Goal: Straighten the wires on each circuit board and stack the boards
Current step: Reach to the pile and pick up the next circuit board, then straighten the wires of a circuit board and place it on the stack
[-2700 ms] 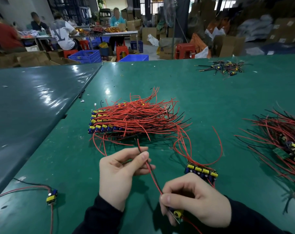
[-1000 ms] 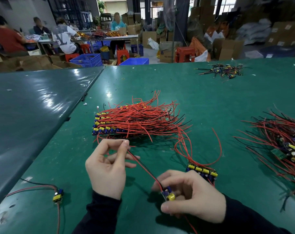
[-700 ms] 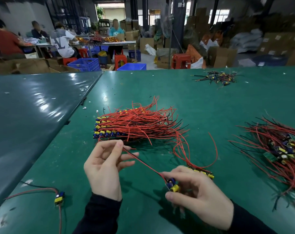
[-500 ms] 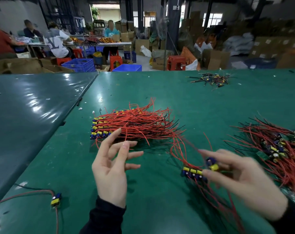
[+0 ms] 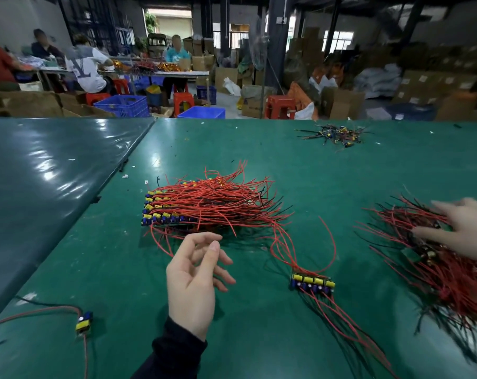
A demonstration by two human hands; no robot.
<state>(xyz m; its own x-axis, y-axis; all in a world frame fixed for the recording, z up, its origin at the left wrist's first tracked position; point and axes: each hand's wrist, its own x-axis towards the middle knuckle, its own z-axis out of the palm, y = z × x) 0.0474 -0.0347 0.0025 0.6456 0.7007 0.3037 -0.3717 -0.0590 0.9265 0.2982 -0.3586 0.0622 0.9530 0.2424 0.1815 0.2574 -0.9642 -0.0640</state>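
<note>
Left hand [image 5: 193, 274]: hovers over the table [image 5: 117, 269]; fingers loosely spread, holding nothing.
Row [image 5: 312, 283]: a short row of boards near centre, wires trailing both ways.
Right hand [image 5: 461, 228]: blurred; fingers extended onto the heap [image 5: 436, 255] of unsorted boards at right; whether it has pinched a board cannot be told.
Snag risk: heap wires are tangled; lifting one board may drag neighbours along.
Stack [image 5: 171, 212]: finished boards, wires fanned rightward; loose loops could catch a new board and skew the stack.
Stray board [image 5: 83, 322]: near left; may be missed.
Crates [image 5: 125, 105]: blue, on the far floor; contents not visible.
</note>
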